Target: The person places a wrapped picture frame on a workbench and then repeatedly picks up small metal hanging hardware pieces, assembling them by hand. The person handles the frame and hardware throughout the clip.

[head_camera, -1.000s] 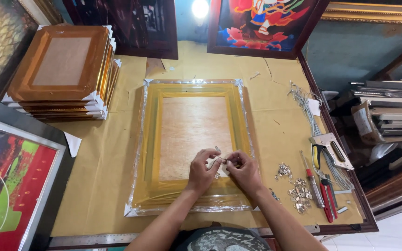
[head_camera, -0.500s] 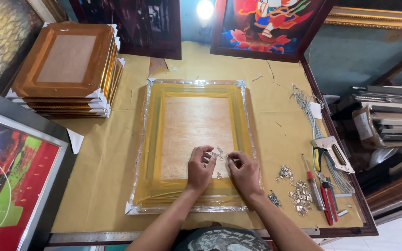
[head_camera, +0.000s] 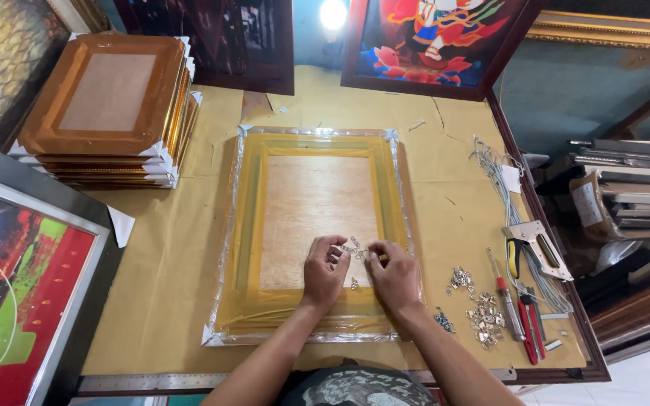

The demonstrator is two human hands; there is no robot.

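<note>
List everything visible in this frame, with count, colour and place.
wrapped picture frame: one, yellow-gold, face down at table centre
small metal hangers: a few, silver, between the fingertips
stacked frames: several, gold-brown, far left
hardware pile: many, silver, right of frame
staple gun: one, grey, right edge
screwdriver: one, red-handled, right
wire bundle: one, grey, right
paintings: several, colourful, around table
left hand: on frame back
right hand: beside it
</note>
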